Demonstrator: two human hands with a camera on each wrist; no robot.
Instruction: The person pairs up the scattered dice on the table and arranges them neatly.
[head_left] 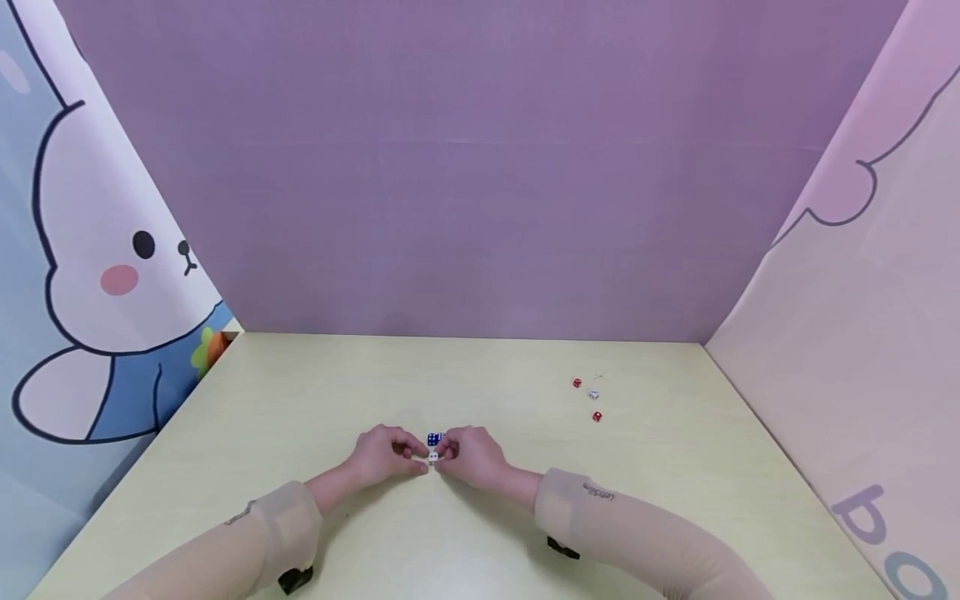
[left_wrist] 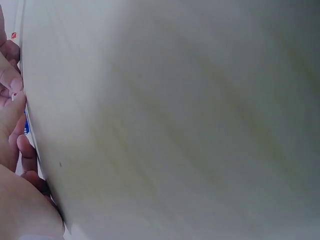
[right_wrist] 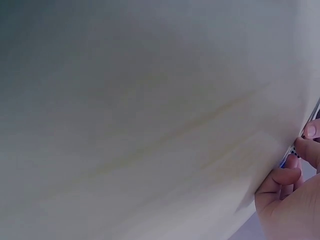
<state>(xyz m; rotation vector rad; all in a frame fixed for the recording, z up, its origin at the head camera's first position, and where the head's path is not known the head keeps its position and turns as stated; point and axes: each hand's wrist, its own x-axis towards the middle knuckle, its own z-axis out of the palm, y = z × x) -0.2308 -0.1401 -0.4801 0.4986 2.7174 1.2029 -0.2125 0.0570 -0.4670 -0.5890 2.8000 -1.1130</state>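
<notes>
A small white die (head_left: 432, 457) sits between the fingertips of both hands, close over the table. My left hand (head_left: 386, 454) holds it from the left with curled fingers and thumb, while my right hand (head_left: 474, 457) holds it from the right in the same way. Just behind it are blue dice (head_left: 432, 439) with white pips, partly covered by the right fingers. In the left wrist view, the white die (left_wrist: 14, 96) shows a red pip beside the thumbs. Only an edge of the right hand's work shows in the right wrist view.
Toward the back right of the pale table (head_left: 337, 375) lie a red die (head_left: 577, 382), a white die (head_left: 593, 395) and another red die (head_left: 597, 417). A purple panel (head_left: 480, 208) rises at the table's back edge, with printed cloth at both sides.
</notes>
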